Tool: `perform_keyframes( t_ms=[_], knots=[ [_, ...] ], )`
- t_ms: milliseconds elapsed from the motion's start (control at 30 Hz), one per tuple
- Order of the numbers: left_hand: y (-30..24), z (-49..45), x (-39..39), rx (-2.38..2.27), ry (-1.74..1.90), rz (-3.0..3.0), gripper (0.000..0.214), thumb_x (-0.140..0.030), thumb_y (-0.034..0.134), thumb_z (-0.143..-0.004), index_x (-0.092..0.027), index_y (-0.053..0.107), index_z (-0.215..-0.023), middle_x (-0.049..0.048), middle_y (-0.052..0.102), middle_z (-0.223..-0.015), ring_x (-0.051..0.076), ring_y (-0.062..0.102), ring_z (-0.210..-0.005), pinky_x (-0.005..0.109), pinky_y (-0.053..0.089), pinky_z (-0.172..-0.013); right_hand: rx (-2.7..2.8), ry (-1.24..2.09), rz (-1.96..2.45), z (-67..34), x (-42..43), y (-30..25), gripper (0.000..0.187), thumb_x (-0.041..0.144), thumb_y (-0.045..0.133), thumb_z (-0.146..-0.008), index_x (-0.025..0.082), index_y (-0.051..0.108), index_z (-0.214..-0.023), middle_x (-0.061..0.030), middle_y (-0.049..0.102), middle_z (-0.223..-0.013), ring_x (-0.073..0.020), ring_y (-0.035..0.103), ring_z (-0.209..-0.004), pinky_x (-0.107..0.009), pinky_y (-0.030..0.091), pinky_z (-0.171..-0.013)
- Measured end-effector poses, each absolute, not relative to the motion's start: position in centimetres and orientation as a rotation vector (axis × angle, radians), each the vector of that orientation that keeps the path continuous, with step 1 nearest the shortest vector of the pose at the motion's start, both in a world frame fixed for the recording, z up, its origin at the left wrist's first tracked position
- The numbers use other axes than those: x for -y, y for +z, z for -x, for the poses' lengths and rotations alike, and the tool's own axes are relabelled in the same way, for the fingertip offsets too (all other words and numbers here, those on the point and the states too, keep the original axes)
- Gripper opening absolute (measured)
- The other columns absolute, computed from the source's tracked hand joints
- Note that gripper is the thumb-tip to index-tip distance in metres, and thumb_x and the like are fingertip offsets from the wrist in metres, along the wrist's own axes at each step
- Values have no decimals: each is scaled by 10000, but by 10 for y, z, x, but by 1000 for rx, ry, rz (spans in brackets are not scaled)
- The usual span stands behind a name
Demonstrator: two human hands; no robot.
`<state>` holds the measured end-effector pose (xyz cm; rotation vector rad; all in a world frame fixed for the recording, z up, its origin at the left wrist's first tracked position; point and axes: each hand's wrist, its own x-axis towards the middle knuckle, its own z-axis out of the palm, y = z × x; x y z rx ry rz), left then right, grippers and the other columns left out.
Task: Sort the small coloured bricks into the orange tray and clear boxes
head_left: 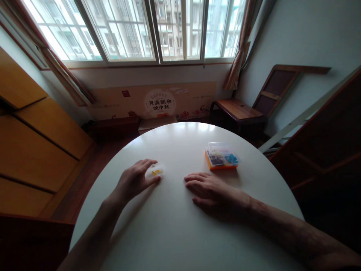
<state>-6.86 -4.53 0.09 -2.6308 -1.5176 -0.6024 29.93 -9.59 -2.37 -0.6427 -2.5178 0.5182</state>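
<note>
My left hand (138, 177) holds a small transparent plastic box (161, 166) on the white table, thumb on the near side and fingers on the far side. Several small yellow pieces (156, 172) show inside it; their exact kind is too small to tell. Palm down, my right hand (205, 190) rests on the tabletop, fingers stretched out and nothing in them. Just beyond it stands an orange organizer box (222, 168) with compartments of dark and blue small pieces. A transparent lid (216, 146) lies over the organizer, apparently askew.
The round white table (169, 233) fills the middle of the view. Past its far right edge is a wooden bench (239, 109). Yellow-brown cabinets (36, 150) stand at the left, and a printed cardboard panel (194, 94) leans below the window.
</note>
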Motion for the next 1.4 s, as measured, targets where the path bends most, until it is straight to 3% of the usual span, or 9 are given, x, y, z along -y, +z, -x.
perform_keyframes(
  t_ms=[300, 500, 667, 900, 1033, 1233, 1400],
  knots=[
    [-18, 13, 63, 1083, -862, 2887, 307, -415, 706, -1061, -302, 765, -1341, 85, 784, -1338, 253, 769, -1148, 362, 682, -910, 2244, 378, 892, -299, 101, -34, 519, 229, 747, -962, 251, 572, -1450, -153, 658, -1462, -326, 663, -1333, -538, 588, -1148],
    [-23, -4, 69, 992, -994, 3041, 271, -316, 692, -1085, -333, 772, -1343, 95, 744, -1388, 227, 762, -1156, 371, 667, -975, 2287, 397, 928, -301, 102, -35, 679, 300, 743, -995, 252, 450, -1605, -168, 538, -1639, -346, 573, -1470, -569, 540, -1215],
    [-23, -13, 73, 1039, -1243, 3186, 202, -287, 714, -1060, -268, 776, -1252, 114, 732, -1320, 219, 775, -1132, 363, 670, -978, 2324, 391, 897, -301, 100, -37, 571, 319, 722, -1040, 280, 534, -1578, -133, 596, -1610, -318, 641, -1396, -538, 571, -1168],
    [-20, -13, 72, 1092, -1275, 3267, 139, -300, 723, -1048, -243, 758, -1170, 122, 716, -1314, 233, 761, -1153, 391, 664, -1001, 2280, 367, 817, -300, 102, -38, 516, 231, 686, -1051, 270, 585, -1556, -124, 700, -1481, -293, 680, -1330, -512, 571, -1153],
    [-24, -12, 70, 1114, -1222, 3257, 164, -325, 708, -1054, -258, 759, -1196, 123, 699, -1367, 244, 749, -1190, 406, 660, -1025, 2288, 333, 822, -299, 103, -35, 541, 203, 705, -1014, 266, 585, -1538, -128, 707, -1444, -303, 677, -1305, -518, 575, -1133],
    [-26, -14, 71, 1217, -1161, 2955, 227, -351, 701, -1058, -270, 773, -1259, 120, 712, -1279, 257, 737, -1145, 415, 654, -978, 2283, 217, 937, -300, 105, -34, 316, 201, 722, -982, 232, 677, -1293, -120, 720, -1244, -308, 663, -1158, -511, 598, -1035],
    [-21, -17, 75, 1183, -935, 2964, 482, -472, 793, -980, -254, 718, -1403, 135, 752, -1321, 306, 746, -1149, 471, 646, -1003, 2353, 212, 814, -299, 105, -34, 287, 214, 710, -989, 244, 679, -1273, -95, 726, -1181, -277, 668, -1080, -465, 609, -978]
  ],
)
